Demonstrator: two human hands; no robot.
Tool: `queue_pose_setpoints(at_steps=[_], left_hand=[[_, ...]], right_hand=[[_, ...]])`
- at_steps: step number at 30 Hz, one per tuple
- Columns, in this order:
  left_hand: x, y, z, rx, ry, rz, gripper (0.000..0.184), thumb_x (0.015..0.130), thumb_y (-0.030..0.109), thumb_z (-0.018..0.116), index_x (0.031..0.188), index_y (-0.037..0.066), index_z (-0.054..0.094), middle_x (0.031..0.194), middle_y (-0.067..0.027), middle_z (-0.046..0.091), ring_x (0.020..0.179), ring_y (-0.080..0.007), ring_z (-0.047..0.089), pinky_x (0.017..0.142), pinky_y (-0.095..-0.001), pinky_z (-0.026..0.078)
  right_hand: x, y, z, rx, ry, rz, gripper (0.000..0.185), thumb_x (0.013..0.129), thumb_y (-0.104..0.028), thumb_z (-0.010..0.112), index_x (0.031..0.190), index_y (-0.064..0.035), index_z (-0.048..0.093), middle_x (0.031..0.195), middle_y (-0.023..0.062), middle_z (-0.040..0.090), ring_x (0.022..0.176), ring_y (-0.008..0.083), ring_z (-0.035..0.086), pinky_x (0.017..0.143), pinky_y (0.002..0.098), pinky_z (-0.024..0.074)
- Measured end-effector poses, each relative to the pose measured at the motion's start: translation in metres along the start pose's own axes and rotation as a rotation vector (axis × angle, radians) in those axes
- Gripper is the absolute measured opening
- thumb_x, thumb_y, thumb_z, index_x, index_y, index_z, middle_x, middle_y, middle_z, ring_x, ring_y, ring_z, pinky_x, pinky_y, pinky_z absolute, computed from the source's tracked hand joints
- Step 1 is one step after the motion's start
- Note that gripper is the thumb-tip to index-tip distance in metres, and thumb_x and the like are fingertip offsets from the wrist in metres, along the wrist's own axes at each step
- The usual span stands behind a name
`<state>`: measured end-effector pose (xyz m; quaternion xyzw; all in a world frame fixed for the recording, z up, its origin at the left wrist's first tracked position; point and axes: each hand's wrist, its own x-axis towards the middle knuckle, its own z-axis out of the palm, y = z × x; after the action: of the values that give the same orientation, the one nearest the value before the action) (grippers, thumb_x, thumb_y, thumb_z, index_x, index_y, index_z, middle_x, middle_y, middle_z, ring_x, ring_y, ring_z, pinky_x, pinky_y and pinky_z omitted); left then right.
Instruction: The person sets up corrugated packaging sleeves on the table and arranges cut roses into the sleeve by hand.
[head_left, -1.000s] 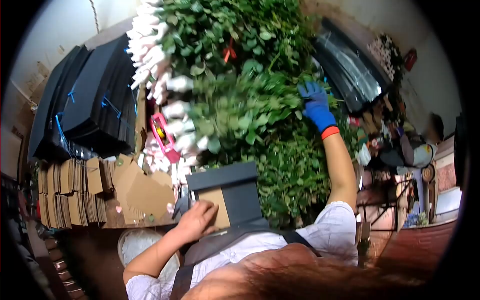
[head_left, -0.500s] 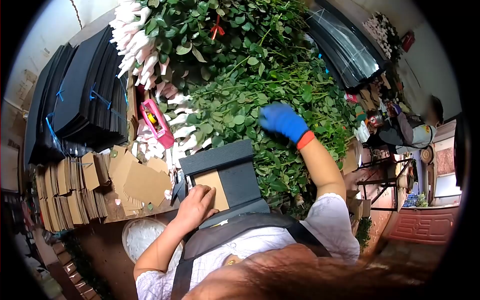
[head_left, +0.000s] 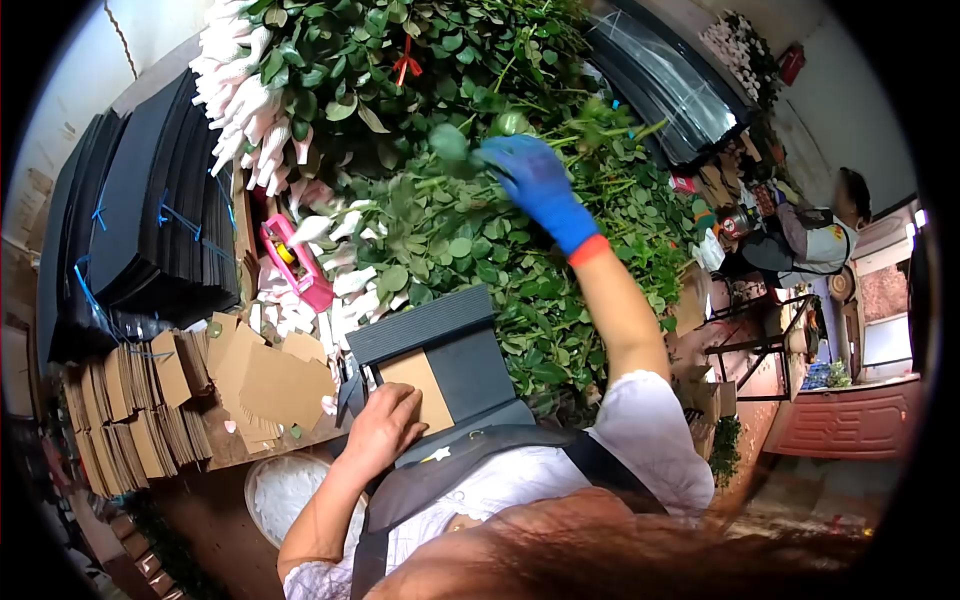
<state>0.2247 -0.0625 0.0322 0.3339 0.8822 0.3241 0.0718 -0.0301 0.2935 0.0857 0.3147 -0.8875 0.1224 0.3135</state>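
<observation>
My left hand (head_left: 385, 425) is bare and lies with its fingers flat on a tan cardboard piece (head_left: 432, 405). That piece rests on a black corrugated sheet (head_left: 470, 375) with raised edges, close against my body. My right hand (head_left: 535, 180), in a blue glove with a red cuff, is raised over the pile of leafy flower stems (head_left: 460, 260). Its fingers are closed around a leafy stem, whose leaves blur beside the hand. White sleeves (head_left: 350, 285) cover the flower heads on the left side of the pile.
A pink tape dispenser (head_left: 297, 265) stands left of the flowers. Black sheet stacks (head_left: 150, 210) tied with blue string and cardboard pieces (head_left: 270, 385) lie at the left. More black sheets (head_left: 670, 80) are at the back right. Another person (head_left: 815, 240) is at the right.
My right hand has moved up and slightly left, away from the near stems, and a stem has lifted with it. My left hand stays on the cardboard. The view has shifted slightly.
</observation>
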Motion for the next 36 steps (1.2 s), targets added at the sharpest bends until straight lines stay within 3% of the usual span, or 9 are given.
queue_pose_setpoints(at_steps=[4,8,10,18,21,24,30,33,36], left_hand=[[0.000,-0.009,-0.001,-0.170,-0.018,-0.133,0.064,0.076,0.024,0.086,0.130,0.002,0.060,0.122,-0.0164,0.063,0.114,-0.0366,0.060,0.098,-0.0430,0.050],[-0.008,-0.018,0.006,-0.126,0.095,-0.133,0.096,0.069,0.037,0.094,0.144,0.002,0.045,0.130,-0.0188,0.063,0.121,-0.0364,0.062,0.105,-0.0406,0.047],[-0.012,-0.022,0.017,-0.532,0.069,-0.324,0.113,0.064,0.034,0.095,0.152,0.004,0.031,0.132,-0.0149,0.063,0.123,-0.0329,0.060,0.103,-0.0414,0.049],[-0.009,-0.014,0.009,-0.104,-0.062,-0.025,0.060,0.077,0.031,0.085,0.132,0.016,0.065,0.127,-0.0172,0.054,0.116,-0.0372,0.052,0.100,-0.0441,0.046],[0.000,0.001,-0.001,-0.067,-0.124,-0.078,0.059,0.082,0.034,0.081,0.136,0.018,0.063,0.130,-0.0223,0.050,0.118,-0.0399,0.049,0.103,-0.0458,0.044],[0.005,0.005,-0.003,-0.041,-0.178,-0.067,0.050,0.084,0.034,0.079,0.132,0.022,0.068,0.129,-0.0238,0.049,0.120,-0.0404,0.046,0.105,-0.0461,0.042],[0.003,-0.002,-0.006,-0.126,-0.197,-0.035,0.035,0.083,0.023,0.074,0.114,0.009,0.070,0.134,-0.0258,0.046,0.127,-0.0437,0.042,0.107,-0.0490,0.039],[0.004,-0.004,-0.015,-0.142,-0.236,0.006,0.035,0.085,0.029,0.072,0.113,0.008,0.070,0.136,-0.0266,0.046,0.126,-0.0448,0.042,0.108,-0.0499,0.038],[0.004,-0.010,-0.012,-0.151,-0.239,0.009,0.035,0.085,0.031,0.074,0.112,0.008,0.070,0.135,-0.0262,0.046,0.126,-0.0445,0.042,0.107,-0.0495,0.038]], right_hand=[[-0.044,-0.057,-0.106,-0.004,-0.203,-0.062,0.039,0.084,-0.004,0.065,0.118,-0.0237,0.067,0.100,0.0026,0.069,0.089,0.0268,0.067,0.069,0.0395,0.0527],[-0.137,-0.062,-0.142,0.224,-0.592,0.119,0.025,0.089,-0.014,0.067,0.112,-0.0244,0.068,0.097,0.0038,0.069,0.089,0.0294,0.067,0.073,0.0434,0.0529],[-0.173,-0.062,-0.149,0.243,-0.722,0.230,0.024,0.090,-0.017,0.068,0.112,-0.0258,0.067,0.097,0.0037,0.069,0.089,0.0298,0.067,0.075,0.0447,0.0530],[-0.125,-0.056,-0.138,0.073,-1.208,0.406,0.038,0.081,-0.042,0.071,0.114,-0.0228,0.071,0.099,0.0121,0.073,0.095,0.0335,0.069,0.086,0.0484,0.0543],[-0.080,-0.020,-0.068,0.071,-0.442,0.152,0.017,0.092,-0.024,0.060,0.107,-0.0193,0.068,0.086,0.0090,0.070,0.079,0.0300,0.069,0.073,0.0452,0.0550],[-0.039,0.012,0.045,0.075,-0.259,0.164,0.025,0.092,-0.017,0.056,0.114,-0.0169,0.068,0.103,0.0101,0.069,0.097,0.0295,0.067,0.087,0.0457,0.0524],[-0.035,0.003,0.096,-0.319,-0.754,0.087,0.022,0.087,-0.014,0.060,0.105,-0.0143,0.072,0.116,0.0108,0.068,0.118,0.0330,0.060,0.098,0.0486,0.0461],[-0.048,-0.033,0.037,-0.171,-0.936,0.137,0.020,0.086,-0.013,0.066,0.105,-0.0122,0.069,0.097,0.0143,0.071,0.089,0.0323,0.072,0.075,0.0427,0.0570],[-0.097,-0.042,0.014,-0.120,-1.268,0.214,0.030,0.089,-0.013,0.062,0.119,-0.0160,0.063,0.102,0.0131,0.071,0.097,0.0323,0.071,0.081,0.0439,0.0565]])
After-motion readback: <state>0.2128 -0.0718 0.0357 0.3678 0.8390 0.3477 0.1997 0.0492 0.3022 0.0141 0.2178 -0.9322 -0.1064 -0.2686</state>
